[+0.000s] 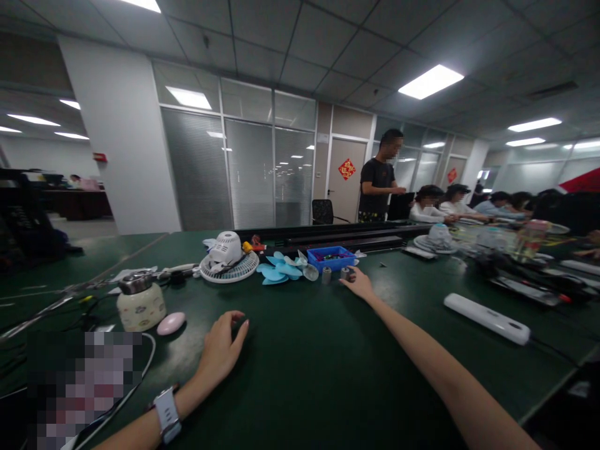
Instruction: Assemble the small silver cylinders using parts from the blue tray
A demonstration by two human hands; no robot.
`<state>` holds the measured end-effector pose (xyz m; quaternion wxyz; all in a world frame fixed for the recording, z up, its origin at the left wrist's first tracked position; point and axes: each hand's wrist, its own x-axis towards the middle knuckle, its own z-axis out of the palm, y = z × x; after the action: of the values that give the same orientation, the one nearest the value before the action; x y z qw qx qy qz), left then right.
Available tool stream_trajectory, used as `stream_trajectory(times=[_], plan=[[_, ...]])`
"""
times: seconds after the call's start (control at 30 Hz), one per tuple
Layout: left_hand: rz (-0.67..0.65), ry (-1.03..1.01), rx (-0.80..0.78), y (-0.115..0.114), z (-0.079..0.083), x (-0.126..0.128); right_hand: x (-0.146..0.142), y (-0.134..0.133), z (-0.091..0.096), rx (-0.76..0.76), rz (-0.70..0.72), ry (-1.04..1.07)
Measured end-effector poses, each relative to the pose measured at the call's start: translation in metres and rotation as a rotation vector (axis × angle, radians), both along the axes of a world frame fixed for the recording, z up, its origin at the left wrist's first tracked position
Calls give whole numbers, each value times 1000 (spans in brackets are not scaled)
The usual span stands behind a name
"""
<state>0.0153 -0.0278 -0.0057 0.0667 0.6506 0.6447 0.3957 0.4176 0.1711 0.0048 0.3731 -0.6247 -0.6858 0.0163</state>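
Observation:
My right hand (pixel 359 284) reaches far across the dark green table (pixel 328 362), its fingers on a small grey cylinder (pixel 345 273); a second grey cylinder (pixel 326 275) stands just to its left. Behind them sits a blue tray (pixel 332 257) of small parts. My left hand (pixel 222 347), with a white watch on its wrist, rests on the table with fingers curled over a small dark object (pixel 239 326) that is mostly hidden. Light blue fan blades (pixel 280 270) and a white fan grille with motor housing (pixel 228 258) lie beyond.
A cream jar with a metal lid (pixel 139 303) and a pink oval object (pixel 170 323) sit at left. A white power strip (pixel 487 318) lies at right. Long black rails (pixel 347 237) cross the table behind. Several seated people and one standing person (pixel 379 181) are at the far right.

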Motion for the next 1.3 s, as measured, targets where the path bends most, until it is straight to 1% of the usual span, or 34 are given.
stream_trajectory(times=[0.1, 0.17, 0.2, 0.23, 0.3, 0.37, 0.43, 0.5, 0.57, 0.63, 0.73, 0.83, 0.93, 1.03, 1.13, 1.2, 1.3], plan=[[-9, -8, -2, 0, -1, -1, -6, -7, -5, -2, -4, 37], [-24, -13, -8, 0, 0, -1, -23, -23, -4, 9, 47, 89], [-38, -12, -13, -1, 1, 0, -35, -34, -3, 6, 112, 126], [-54, -7, -16, -2, 3, 1, -49, -48, -1, -3, 209, 164], [-97, 10, -11, -7, 8, 5, -83, -79, 6, -49, 462, 231], [-144, 37, 32, -13, 14, 10, -118, -109, 14, -117, 705, 264], [-208, 76, 95, -20, 21, 16, -150, -133, 20, -166, 866, 288], [-287, 126, 140, -25, 25, 21, -173, -147, 22, -169, 959, 296], [-359, 184, 157, -29, 26, 24, -186, -154, 20, -141, 981, 263], [-403, 241, 153, -29, 26, 24, -191, -157, 16, -99, 957, 194], [-423, 286, 123, -27, 25, 23, -191, -159, 13, -22, 925, 118], [-420, 268, 119, -22, 27, 23, -190, -161, 14, 11, 920, 99], [-400, 211, 126, -19, 33, 27, -190, -163, 15, 6, 899, 85], [-372, 136, 119, -19, 42, 32, -190, -163, 14, -32, 892, 84], [-314, 56, 126, -21, 49, 32, -188, -162, 13, -66, 889, 90], [-254, 21, 125, -21, 49, 28, -187, -162, 14, -72, 885, 92], [-174, 31, 53, -20, 40, 18, -188, -165, 15, -85, 891, 110]])
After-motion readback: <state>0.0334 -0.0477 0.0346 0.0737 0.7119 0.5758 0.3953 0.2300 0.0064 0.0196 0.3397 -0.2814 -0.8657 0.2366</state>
